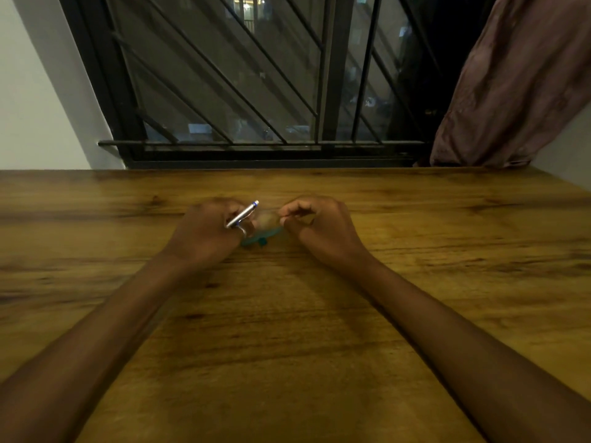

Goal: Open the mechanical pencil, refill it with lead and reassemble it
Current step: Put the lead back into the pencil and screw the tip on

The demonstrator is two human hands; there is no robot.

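Head view: left hand point(204, 233) grip clasps silver pencil point(243, 214); right hand point(319, 227) curls, its grip's contents unclear in blur; teal piece point(260, 240) lies on table point(287, 314) between them.

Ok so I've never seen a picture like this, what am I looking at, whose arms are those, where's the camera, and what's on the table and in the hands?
There is no machine here. These are a person's two bare arms, seen by a wide-angle camera worn on the head and looking forward and down, so they reach in from the bottom edge. The left hand grips a silver pencil, tilted with its blue-marked end pointing away. The right hand has its fingertips pinched together; whether they hold anything is too small to tell. Between the hands a small blurred teal thing lies on the wooden table. Behind are a barred window and a curtain.
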